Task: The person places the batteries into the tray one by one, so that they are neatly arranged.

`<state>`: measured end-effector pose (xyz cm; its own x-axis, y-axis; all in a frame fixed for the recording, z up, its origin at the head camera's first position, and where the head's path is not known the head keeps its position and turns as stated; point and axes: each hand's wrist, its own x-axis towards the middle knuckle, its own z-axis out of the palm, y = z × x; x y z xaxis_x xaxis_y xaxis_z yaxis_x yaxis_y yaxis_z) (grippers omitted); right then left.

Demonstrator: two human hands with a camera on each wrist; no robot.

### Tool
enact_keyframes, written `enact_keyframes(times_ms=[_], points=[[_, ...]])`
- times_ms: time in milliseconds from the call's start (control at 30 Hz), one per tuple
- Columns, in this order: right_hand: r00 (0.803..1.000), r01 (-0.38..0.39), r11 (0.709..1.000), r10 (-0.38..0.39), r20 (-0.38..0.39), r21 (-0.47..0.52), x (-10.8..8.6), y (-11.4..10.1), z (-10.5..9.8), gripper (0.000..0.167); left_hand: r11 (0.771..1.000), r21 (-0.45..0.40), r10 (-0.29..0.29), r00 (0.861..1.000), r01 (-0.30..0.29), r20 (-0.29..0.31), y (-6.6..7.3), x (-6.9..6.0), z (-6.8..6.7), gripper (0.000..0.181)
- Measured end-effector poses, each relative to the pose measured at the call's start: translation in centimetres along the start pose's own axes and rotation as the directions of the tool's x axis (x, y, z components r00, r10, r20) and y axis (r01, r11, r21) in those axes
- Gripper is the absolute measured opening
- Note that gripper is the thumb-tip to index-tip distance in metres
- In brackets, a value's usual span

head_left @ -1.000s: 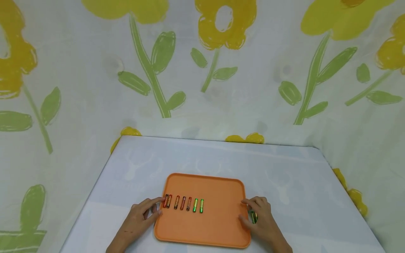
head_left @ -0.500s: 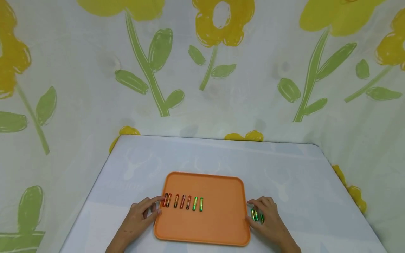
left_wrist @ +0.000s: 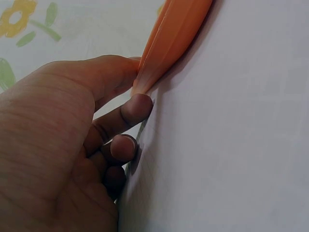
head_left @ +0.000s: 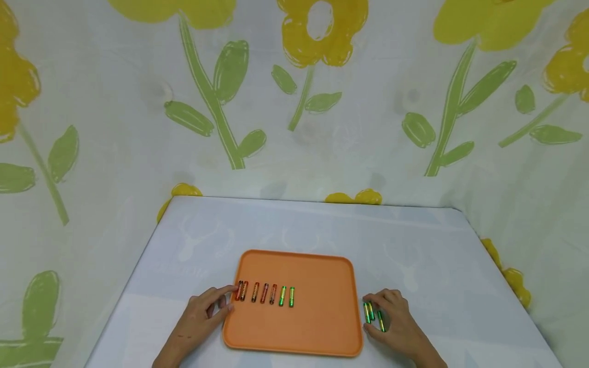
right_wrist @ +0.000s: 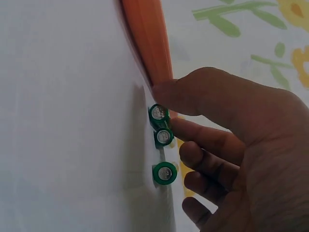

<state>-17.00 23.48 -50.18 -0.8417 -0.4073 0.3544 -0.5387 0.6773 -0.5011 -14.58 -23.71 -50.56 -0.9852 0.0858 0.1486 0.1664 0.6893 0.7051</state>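
An orange tray [head_left: 294, 332] lies on the table, holding a row of several red-and-black batteries [head_left: 264, 293] and two green ones [head_left: 292, 297]. At its left rim is my left hand [head_left: 200, 318], fingers loosely bent, with the index fingertip by the leftmost red battery. In the left wrist view, the thumb and a finger of that hand touch the tray's edge. My right hand [head_left: 398, 322] is just right of the tray, thumb and fingers spread around three green batteries [right_wrist: 164, 173] on the table. Whether its thumb touches the nearest battery I cannot tell.
The pale table [head_left: 313, 225] extends behind and to both sides of the tray. A cloth with printed yellow flowers [head_left: 322, 36] hangs behind it. The tray's raised rim [head_left: 356, 301] stands between the loose green batteries and the row.
My right hand has moved right, off the tray's right edge, and the green batteries beside it show more fully. My left hand stays at the left rim. The head view has shifted slightly.
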Motion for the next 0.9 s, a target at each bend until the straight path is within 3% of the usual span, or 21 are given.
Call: enact_keyframes(times_ms=[200, 533, 700, 900], points=[[1.0, -0.018, 1.0, 0.018, 0.021, -0.002, -0.4, 0.5, 0.1, 0.051, 1.0, 0.004, -0.018, 1.0, 0.018, 0.009, 0.0, 0.0, 0.0, 0.037], [0.998, -0.032, 0.999, 0.03, -0.047, -0.04, -0.1, 0.5, 0.2, 0.047, 1.0, 0.007, -0.014, 1.0, 0.014, 0.0, 0.1, 0.0, 0.0, 0.038], [0.996, -0.024, 0.999, 0.022, -0.085, -0.023, 0.1, 0.5, 0.6, 0.051, 1.0, -0.004, -0.008, 1.0, 0.008, -0.005, 0.5, -0.2, -0.1, 0.038], [0.997, 0.019, 1.0, -0.018, -0.08, 0.013, 0.7, 0.3, 1.6, 0.049, 1.0, 0.0, -0.005, 1.0, 0.005, -0.004, 0.4, 0.0, -0.1, 0.038]])
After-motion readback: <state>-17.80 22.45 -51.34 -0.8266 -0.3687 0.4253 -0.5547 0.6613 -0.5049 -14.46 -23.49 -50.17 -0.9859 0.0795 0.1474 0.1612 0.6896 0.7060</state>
